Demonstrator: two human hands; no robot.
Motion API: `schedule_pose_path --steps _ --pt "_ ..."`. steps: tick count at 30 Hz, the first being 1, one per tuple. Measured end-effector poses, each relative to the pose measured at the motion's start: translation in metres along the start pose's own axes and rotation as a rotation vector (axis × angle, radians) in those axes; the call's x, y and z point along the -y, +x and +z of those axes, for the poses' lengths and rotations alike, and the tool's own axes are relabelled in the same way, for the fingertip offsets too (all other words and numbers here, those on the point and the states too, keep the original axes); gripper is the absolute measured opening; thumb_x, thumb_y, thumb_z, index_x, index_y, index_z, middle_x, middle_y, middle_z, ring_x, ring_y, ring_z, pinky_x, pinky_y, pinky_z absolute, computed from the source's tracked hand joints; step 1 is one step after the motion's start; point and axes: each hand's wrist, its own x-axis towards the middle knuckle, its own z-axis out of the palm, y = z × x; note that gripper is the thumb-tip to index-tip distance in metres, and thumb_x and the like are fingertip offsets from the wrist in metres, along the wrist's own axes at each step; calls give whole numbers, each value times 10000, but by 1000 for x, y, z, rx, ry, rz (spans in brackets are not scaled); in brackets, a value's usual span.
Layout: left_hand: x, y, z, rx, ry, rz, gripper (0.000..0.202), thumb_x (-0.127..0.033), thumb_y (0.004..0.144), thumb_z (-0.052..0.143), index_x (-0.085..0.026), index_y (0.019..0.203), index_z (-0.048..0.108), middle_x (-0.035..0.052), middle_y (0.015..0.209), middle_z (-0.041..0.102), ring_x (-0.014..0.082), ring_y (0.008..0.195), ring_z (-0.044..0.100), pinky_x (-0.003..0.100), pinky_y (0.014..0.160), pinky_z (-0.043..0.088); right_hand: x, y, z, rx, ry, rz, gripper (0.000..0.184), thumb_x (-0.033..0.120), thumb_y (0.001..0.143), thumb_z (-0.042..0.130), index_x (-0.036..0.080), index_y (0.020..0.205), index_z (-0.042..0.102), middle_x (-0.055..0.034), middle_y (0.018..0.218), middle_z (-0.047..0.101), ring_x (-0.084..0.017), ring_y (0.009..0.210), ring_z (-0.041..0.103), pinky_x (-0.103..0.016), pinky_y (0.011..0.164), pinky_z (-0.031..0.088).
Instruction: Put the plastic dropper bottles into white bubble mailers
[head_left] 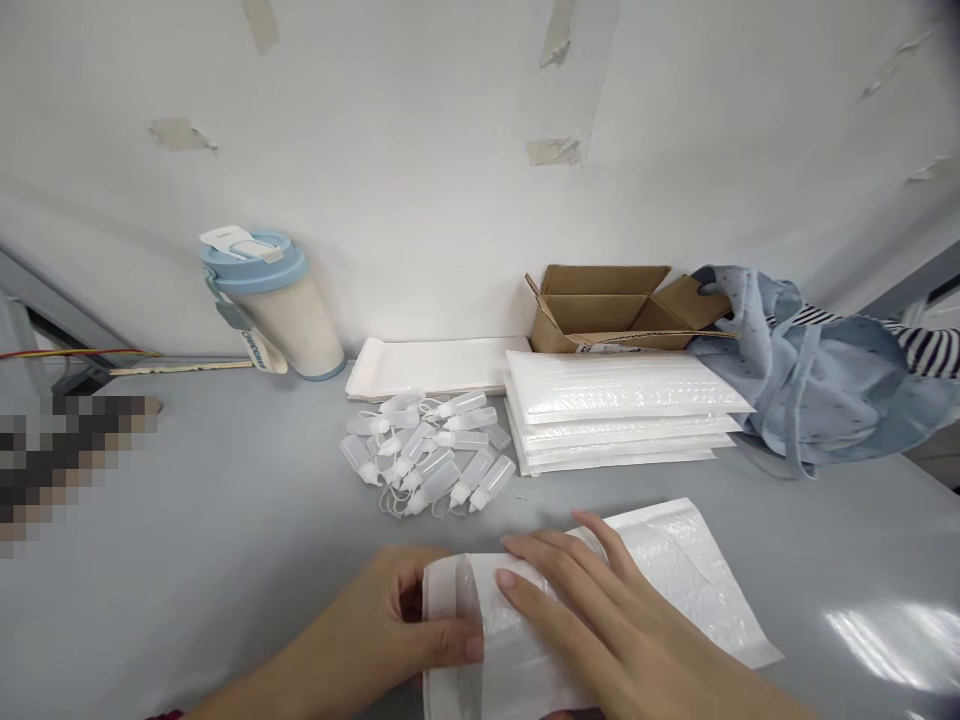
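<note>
A white padded bubble mailer (pixel 682 555) lies on the grey table in front of me, its flap end toward the left. My left hand (pixel 427 625) grips that end, with the thumb on top by the clear strip and the fingers tucked underneath. Flat across the middle of the mailer rests my right hand (pixel 600 600), its fingers stretched out and somewhat spread. Just beyond the hands is a loose pile of small translucent squeeze bottles (pixel 431 455) with thin looped cap straps. Whatever is inside the mailer cannot be seen.
A stack of bubble mailers (pixel 622 400) stands behind, before an open cardboard box (pixel 607 305). Flat white sleeves (pixel 442 365) lie along the wall. A tumbler (pixel 281 310) leans at the left; blue fabric (pixel 825 370) is bunched at the right. A pixelated area covers the far left.
</note>
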Motion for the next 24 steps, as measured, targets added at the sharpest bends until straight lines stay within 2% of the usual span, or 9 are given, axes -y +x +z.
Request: schedule_pose_path --steps 4,6,10,13,14,16,20,22,24 --pt "0 0 1 -73 103 -3 314 -373 664 778 -227 560 520 -45 556 385 135 523 325 272 495 260 1 -4 0 -8 101 24 398 295 982 462 94 1325 498 -139 1187 694 -237 1119 634 -455 1033 434" --pt "-1 1 1 -99 116 -7 320 -396 673 768 -231 546 526 -42 545 386 140 513 329 281 497 270 0 -5 0 -4 131 43 416 244 957 474 89 1343 477 -127 1206 688 -227 1142 622 -454 1057 416" --pt "-4 0 0 -141 98 21 257 -509 684 743 -264 696 667 -15 644 517 161 553 412 284 513 322 -1 -7 2 103 101 78 619 264 846 586 87 1409 399 -182 1319 602 -321 1225 548 -528 1017 418" --pt "-6 -3 -5 -243 158 41 399 -613 794 604 -235 670 625 -29 590 447 142 526 367 260 489 289 -2 -5 4 104 109 110 687 171 744 589 102 1399 394 -182 1257 622 -333 1138 581 -537 981 416" --pt "-7 -4 -8 -288 208 53 451 -630 840 533 -226 652 598 -34 572 426 138 521 366 254 490 290 -2 -5 4 82 123 114 678 137 725 565 106 1383 404 -167 1216 639 -317 1090 600 -523 971 418" --pt "-8 -5 -15 -413 381 97 475 -622 892 446 -223 689 603 -26 592 482 148 550 433 248 515 330 -3 -5 4 28 131 114 644 91 714 521 103 1350 421 -141 1156 661 -283 1011 622 -485 946 426" --pt "-5 -2 -31 -658 903 161 396 -512 908 426 -227 1053 662 12 721 622 192 624 552 279 602 412 -6 -7 3 -34 104 107 573 95 761 492 85 1329 416 -127 1123 676 -262 985 626 -441 909 434" --pt "-3 1 -34 -682 1092 112 427 -452 919 377 -200 1150 634 14 673 608 203 582 551 296 602 412 -6 -8 4 -39 92 113 546 105 792 478 82 1332 410 -131 1130 674 -263 1003 620 -439 907 432" --pt "-1 3 -35 -680 1167 66 422 -402 916 360 -184 1156 630 15 628 592 214 556 551 301 579 392 -6 -9 4 -42 83 125 527 100 817 460 76 1341 406 -139 1152 666 -264 1023 612 -442 914 428"
